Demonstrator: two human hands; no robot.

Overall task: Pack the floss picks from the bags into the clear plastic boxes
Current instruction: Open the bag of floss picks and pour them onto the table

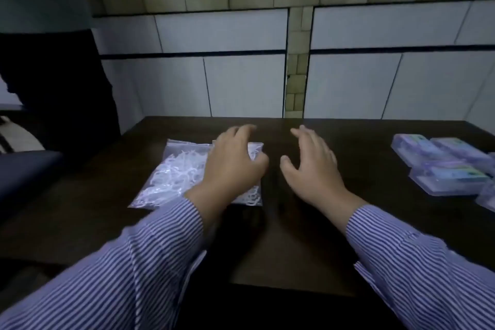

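Observation:
A clear plastic bag (174,174) full of white floss picks lies flat on the dark table (294,236), left of centre. My left hand (233,166) hovers over the bag's right half with fingers spread and holds nothing; it hides part of the bag. My right hand (312,166) is open above bare table just right of the bag, palm turned inward, empty. Several clear plastic boxes (442,166) with coloured labels sit at the table's right side, well clear of both hands.
A tiled wall (241,75) rises straight behind the table's far edge. A dark shape (53,88) stands at the left, past the table's left edge. Striped sleeves cover both forearms.

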